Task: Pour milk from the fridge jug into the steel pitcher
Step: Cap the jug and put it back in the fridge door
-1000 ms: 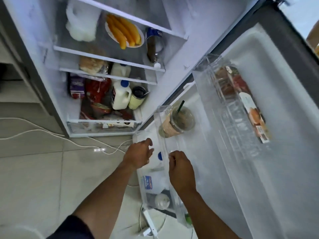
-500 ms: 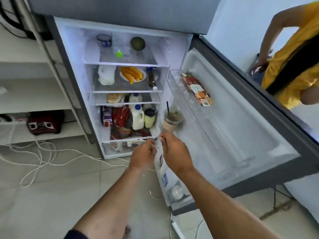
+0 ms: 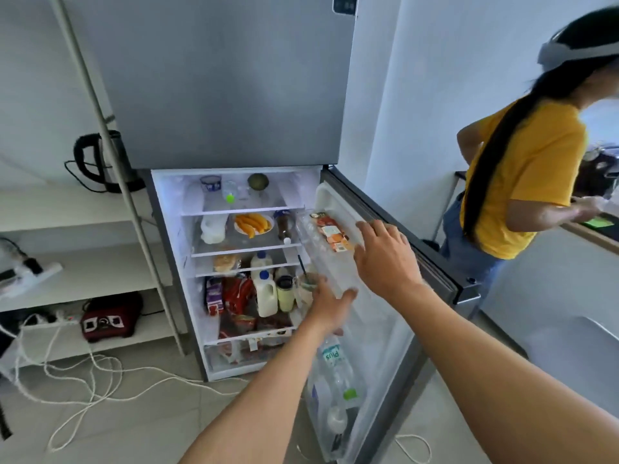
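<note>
A white milk jug [image 3: 265, 294] with a blue cap stands upright on the lower shelf of the open fridge [image 3: 174, 262], beside a pale tumbler [image 3: 285, 294]. A second, smaller blue-capped jug [image 3: 261, 260] stands on the shelf above it. My left hand [image 3: 330, 306] hovers with relaxed fingers just right of the jug, in front of an iced drink cup [image 3: 303, 283], and holds nothing. My right hand [image 3: 385, 259] is spread open against the inside of the fridge door [image 3: 395, 329], below its upper rack. No steel pitcher is in view.
Water bottles [image 3: 336, 370] fill the door's bottom rack. A person in a yellow shirt [image 3: 522, 182] stands at the counter to the right. White cables [image 3: 83, 380] trail over the floor at left, by shelving that carries a black kettle [image 3: 100, 159].
The view has risen and drawn back from the fridge. Both hands lifted away from the door's bottom rack; the right hand went up toward the upper door rack.
</note>
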